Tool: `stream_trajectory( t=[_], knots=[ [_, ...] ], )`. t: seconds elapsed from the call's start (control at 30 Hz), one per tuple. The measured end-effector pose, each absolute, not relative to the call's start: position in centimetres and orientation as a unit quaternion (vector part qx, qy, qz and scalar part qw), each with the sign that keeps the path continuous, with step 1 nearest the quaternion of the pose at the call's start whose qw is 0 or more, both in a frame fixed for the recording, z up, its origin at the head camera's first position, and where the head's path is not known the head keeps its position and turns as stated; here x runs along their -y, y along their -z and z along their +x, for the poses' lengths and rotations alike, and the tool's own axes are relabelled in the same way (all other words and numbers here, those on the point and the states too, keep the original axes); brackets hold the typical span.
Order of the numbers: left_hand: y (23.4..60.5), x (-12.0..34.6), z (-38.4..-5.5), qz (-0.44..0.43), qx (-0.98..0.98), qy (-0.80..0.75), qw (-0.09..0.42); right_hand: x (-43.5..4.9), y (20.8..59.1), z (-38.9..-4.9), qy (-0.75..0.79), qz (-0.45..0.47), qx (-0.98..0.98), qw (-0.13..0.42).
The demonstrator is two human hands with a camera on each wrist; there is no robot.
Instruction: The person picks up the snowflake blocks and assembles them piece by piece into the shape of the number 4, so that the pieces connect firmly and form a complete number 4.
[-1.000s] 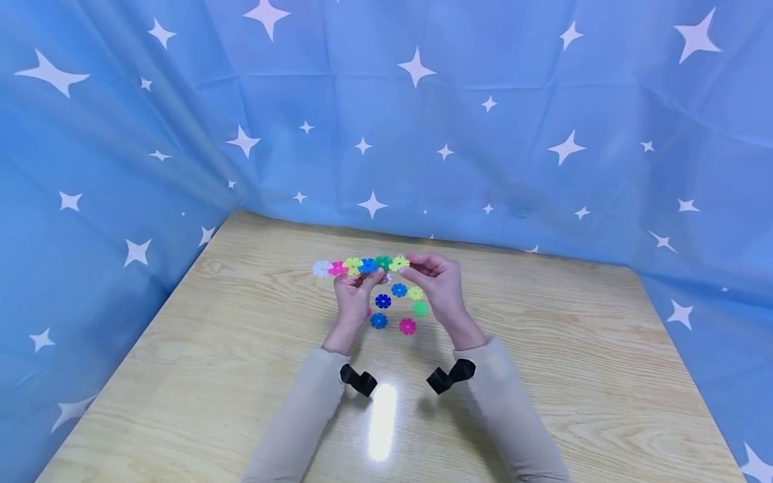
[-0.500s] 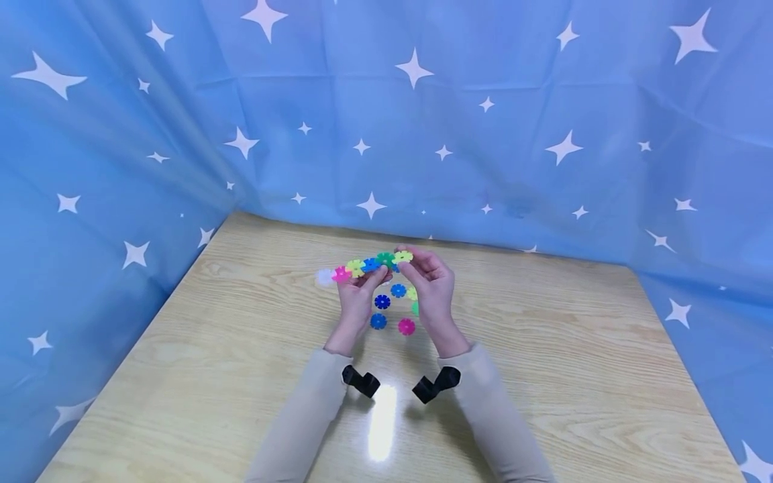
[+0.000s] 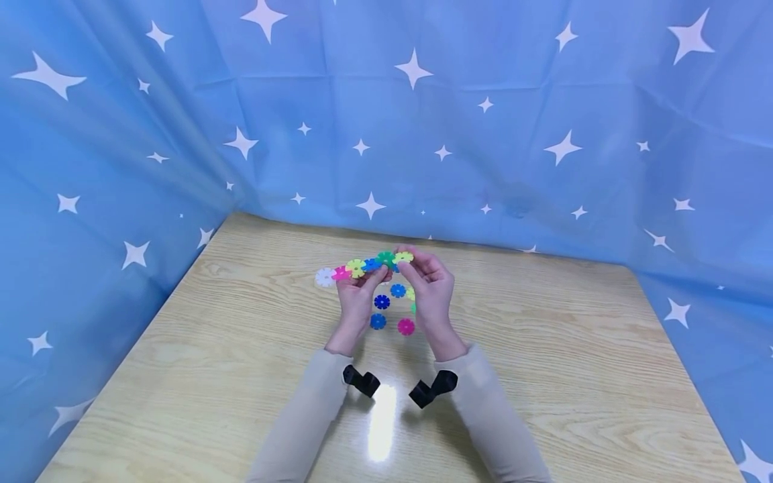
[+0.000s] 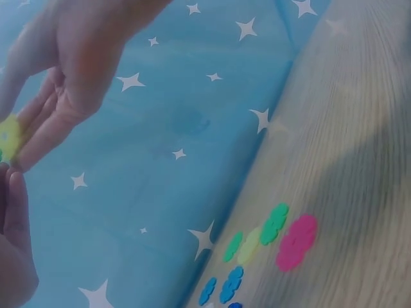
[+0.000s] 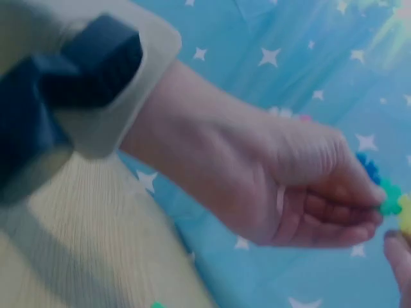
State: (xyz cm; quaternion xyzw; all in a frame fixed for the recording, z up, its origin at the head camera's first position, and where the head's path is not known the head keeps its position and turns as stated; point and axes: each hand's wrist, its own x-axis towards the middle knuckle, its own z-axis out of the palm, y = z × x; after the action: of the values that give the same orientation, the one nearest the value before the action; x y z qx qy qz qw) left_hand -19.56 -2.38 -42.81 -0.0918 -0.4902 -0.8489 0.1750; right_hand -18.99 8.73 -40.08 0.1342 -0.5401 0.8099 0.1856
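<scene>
Notched plastic snowflake discs are linked into a chain that slants above the table in the head view: white (image 3: 325,277), pink (image 3: 341,273), yellow, blue, green (image 3: 384,258) and yellow (image 3: 403,257). My left hand (image 3: 355,302) pinches the chain at the green disc, thumb on top; the right wrist view shows this pinch too. At the chain's right end, my right hand (image 3: 436,288) holds the yellow disc between thumb and fingers. A bit of blue shows below that disc; I cannot tell whether it is held.
Loose snowflake discs lie on the wooden table (image 3: 543,349) below the hands: blue (image 3: 398,290), dark blue (image 3: 382,302), another blue (image 3: 378,321) and pink (image 3: 406,327). My right hand partly covers yellow and green ones. A blue star-patterned curtain (image 3: 423,168) stands behind the table.
My right hand has moved slightly left and tilted the chain's right end up, while the white end dropped a little. Over the last half second the hands are nearly still.
</scene>
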Motion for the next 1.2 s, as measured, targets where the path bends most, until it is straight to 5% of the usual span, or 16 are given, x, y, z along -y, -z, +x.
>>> stream_trajectory(
  t=[0.77,1.2],
  knots=[
    [42.1,2.7,-19.2,-0.116,0.558,0.796,0.203,-9.2,40.5,-19.1,-0.804,0.165,0.541,0.183],
    [41.8,1.6,-19.7,-0.082,0.448,0.874,0.171,-9.1,40.8,-19.2,-0.800,0.138,0.555,0.183]
  ],
)
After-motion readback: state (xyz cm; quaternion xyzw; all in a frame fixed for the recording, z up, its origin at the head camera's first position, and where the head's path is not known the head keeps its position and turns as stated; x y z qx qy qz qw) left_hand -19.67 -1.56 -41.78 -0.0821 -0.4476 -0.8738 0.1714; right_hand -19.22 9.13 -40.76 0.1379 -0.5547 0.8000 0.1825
